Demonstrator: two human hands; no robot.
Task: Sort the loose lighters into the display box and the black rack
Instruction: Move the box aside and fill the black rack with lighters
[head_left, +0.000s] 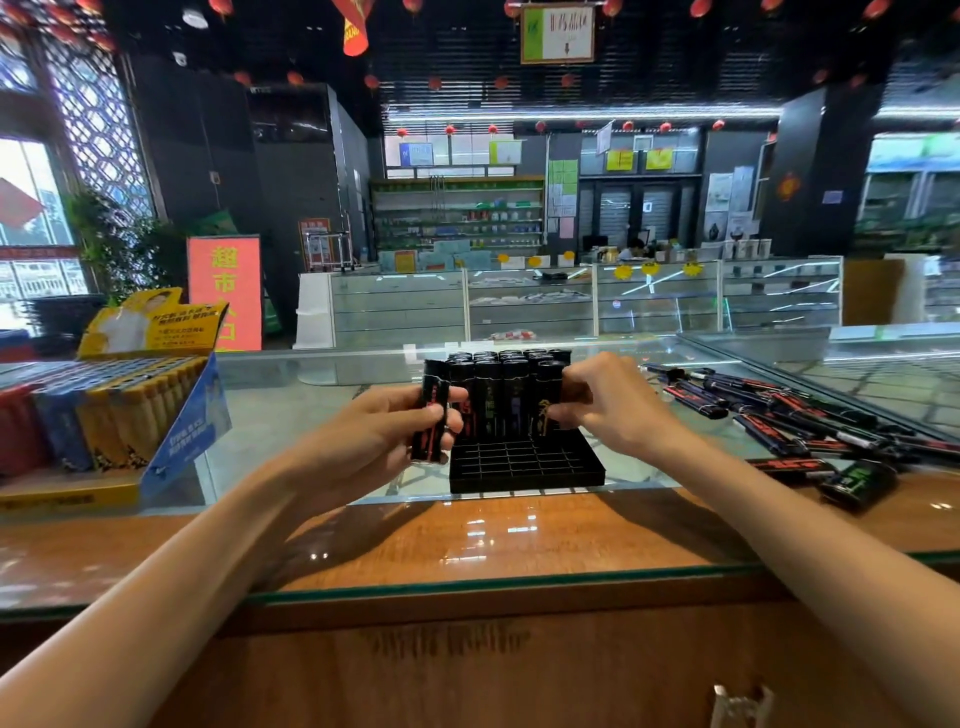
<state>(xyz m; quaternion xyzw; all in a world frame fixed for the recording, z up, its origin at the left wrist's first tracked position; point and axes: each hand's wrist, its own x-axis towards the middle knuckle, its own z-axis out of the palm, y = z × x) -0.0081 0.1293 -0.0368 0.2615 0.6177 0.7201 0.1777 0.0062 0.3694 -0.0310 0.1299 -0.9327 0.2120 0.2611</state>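
A black rack (527, 475) sits on the glass counter in front of me, its back rows filled with upright black lighters (498, 387) and its front slots bare. My left hand (387, 434) grips a black lighter with red print (430, 415), held upright just left of the rack. My right hand (605, 397) pinches a black lighter with gold print (546, 402) standing at the right end of the rack's front filled row. Loose black lighters (789, 415) lie scattered on the counter to the right. The display box (171, 436) stands at the left, holding red, blue and yellow lighters.
The glass counter top (291, 410) meets a wooden strip (467, 540) along the near edge. One green-printed lighter (857, 483) lies on the wood at right. Shop cabinets and shelves stand far behind.
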